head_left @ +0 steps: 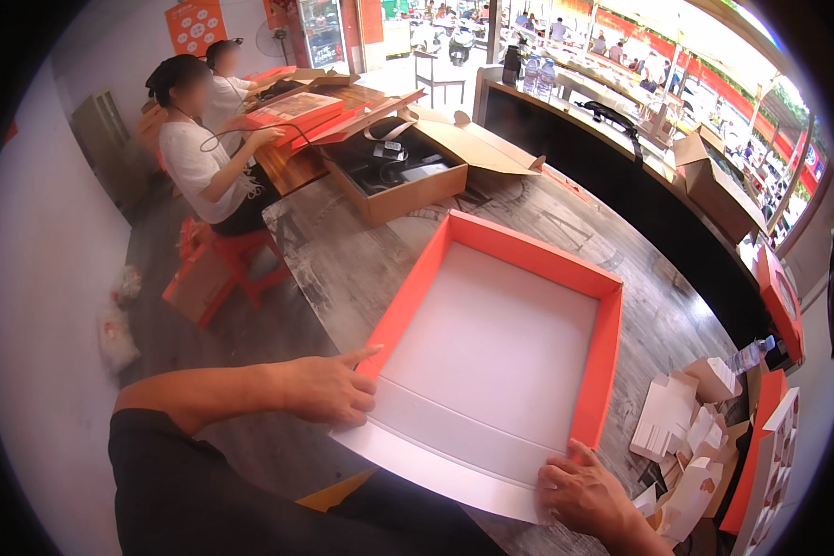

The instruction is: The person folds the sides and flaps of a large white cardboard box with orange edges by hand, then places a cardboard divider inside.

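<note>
White card lies nearest me: the near flap (pixel 445 468) of the open orange box (pixel 500 343), lying flat and running out past the edge of the worktop (pixel 658 296). My left hand (pixel 329 389) holds the box at its near left corner, fingers bent and the forefinger stretched along the left wall; my right hand (pixel 588 491) has its fingers curled on the near right corner, though I cannot tell how firmly they pinch. Between them, creases cross the pale card. The left, right and far walls stand upright, so I judge I am at the fold of the near side, the only one down. As I read it, that calls for bending the card up along its crease, both corners together, while the side walls are kept straight; lifting one end first could skew it. On the right, well apart from the box, is a heap of small pale cartons (pixel 667 417), with a clear bottle (pixel 751 352) just beyond. Past the far wall of my box, towards the left, a brown carton (pixel 422 199) holds dark things and a cable. Farther left sits a co-worker (pixel 199 148) beside more orange boxes (pixel 296 111).
</note>
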Motion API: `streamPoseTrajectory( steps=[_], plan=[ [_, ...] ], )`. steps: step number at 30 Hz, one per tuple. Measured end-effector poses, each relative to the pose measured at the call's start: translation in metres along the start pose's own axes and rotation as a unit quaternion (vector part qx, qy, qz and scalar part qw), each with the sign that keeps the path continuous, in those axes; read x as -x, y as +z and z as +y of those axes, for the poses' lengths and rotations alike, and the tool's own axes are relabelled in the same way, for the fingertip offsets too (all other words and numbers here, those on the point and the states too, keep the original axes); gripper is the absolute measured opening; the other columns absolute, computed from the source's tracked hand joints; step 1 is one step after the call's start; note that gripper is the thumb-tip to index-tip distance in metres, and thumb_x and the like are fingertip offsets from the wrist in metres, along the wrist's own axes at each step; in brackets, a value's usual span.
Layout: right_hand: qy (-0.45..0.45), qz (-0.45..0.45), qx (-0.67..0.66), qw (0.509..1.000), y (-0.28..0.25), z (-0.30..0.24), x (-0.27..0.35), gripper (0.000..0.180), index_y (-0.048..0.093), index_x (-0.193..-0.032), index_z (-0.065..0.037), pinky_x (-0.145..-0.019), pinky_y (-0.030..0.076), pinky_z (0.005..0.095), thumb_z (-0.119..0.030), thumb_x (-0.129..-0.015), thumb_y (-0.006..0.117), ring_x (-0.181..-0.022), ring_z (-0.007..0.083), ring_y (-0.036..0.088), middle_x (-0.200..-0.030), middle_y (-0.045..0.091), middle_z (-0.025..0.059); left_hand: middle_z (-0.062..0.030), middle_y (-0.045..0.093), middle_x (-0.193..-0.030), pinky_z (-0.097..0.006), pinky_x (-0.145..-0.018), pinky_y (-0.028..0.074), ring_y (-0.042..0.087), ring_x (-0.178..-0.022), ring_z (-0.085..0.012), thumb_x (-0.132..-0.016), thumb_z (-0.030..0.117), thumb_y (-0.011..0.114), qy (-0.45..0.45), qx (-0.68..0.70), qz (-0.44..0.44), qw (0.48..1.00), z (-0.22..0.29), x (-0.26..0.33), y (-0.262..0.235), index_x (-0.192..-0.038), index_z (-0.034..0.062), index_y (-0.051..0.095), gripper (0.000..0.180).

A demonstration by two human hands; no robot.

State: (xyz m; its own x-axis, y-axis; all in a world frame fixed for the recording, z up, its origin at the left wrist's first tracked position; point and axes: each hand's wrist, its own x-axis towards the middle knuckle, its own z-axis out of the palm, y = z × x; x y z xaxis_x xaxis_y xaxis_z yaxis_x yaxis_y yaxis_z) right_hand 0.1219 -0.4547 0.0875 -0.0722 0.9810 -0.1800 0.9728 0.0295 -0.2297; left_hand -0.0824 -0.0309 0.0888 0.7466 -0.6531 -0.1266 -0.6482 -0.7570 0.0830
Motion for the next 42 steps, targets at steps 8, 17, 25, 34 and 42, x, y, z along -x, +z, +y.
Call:
streamPoseTrajectory(
  steps=[8, 17, 25, 34, 42],
  plan=[
    [0.000, -0.001, 0.001, 1.000, -0.001, 0.000, 0.001, 0.004, 0.070, -0.080, -0.016, -0.119, 0.034, 0.0508, -0.015, -0.076, 0.069, -0.116, 0.0197, 0.060, -0.100, 0.061, 0.0016, 0.0038, 0.058, -0.084, -0.068, -0.129, 0.019, 0.066, -0.099, -0.0163, -0.086, 0.018, 0.066, 0.007, -0.014, -0.012, 1.000, 0.000, -0.001, -0.001, -0.079, 0.0228, 0.066, 0.009],
    [0.008, -0.015, 0.006, 1.000, -0.005, 0.006, 0.008, 0.008, 0.071, -0.085, -0.017, -0.120, 0.034, 0.0525, -0.015, -0.077, 0.071, -0.120, 0.0191, 0.061, -0.105, 0.062, 0.0012, 0.0015, 0.061, -0.088, -0.066, -0.128, 0.021, 0.066, -0.099, -0.0201, -0.085, 0.017, 0.069, 0.004, -0.012, -0.081, 0.997, 0.007, -0.013, -0.003, -0.080, 0.0216, 0.067, 0.007],
    [0.001, -0.042, 0.001, 0.999, -0.008, 0.012, 0.008, 0.006, 0.071, -0.083, -0.017, -0.120, 0.033, 0.0536, -0.016, -0.077, 0.070, -0.119, 0.0188, 0.062, -0.105, 0.062, 0.0012, -0.0001, 0.063, -0.085, -0.065, -0.127, 0.023, 0.067, -0.097, -0.0223, -0.086, 0.017, 0.067, 0.002, -0.008, -0.114, 0.993, 0.008, -0.019, -0.005, -0.081, 0.0192, 0.069, 0.006],
    [-0.006, -0.056, 0.055, 0.997, -0.013, 0.008, 0.004, 0.004, 0.071, -0.083, -0.020, -0.119, 0.033, 0.0510, -0.018, -0.080, 0.070, -0.115, 0.0172, 0.062, -0.101, 0.060, -0.0007, -0.0005, 0.065, -0.081, -0.063, -0.127, 0.025, 0.068, -0.094, -0.0233, -0.088, 0.017, 0.065, 0.016, -0.016, -0.137, 0.990, 0.007, -0.018, -0.008, -0.078, 0.0184, 0.071, 0.012],
    [0.000, -0.049, 0.060, 0.997, -0.008, 0.011, 0.009, 0.017, 0.074, -0.091, -0.026, -0.121, 0.032, 0.0489, -0.021, -0.075, 0.078, -0.122, 0.0151, 0.061, -0.108, 0.062, -0.0027, -0.0002, 0.065, -0.078, -0.062, -0.126, 0.027, 0.067, -0.093, -0.0232, -0.088, 0.019, 0.065, 0.029, -0.026, -0.130, 0.991, 0.005, -0.018, -0.008, -0.076, 0.0187, 0.071, 0.013]
  ],
)
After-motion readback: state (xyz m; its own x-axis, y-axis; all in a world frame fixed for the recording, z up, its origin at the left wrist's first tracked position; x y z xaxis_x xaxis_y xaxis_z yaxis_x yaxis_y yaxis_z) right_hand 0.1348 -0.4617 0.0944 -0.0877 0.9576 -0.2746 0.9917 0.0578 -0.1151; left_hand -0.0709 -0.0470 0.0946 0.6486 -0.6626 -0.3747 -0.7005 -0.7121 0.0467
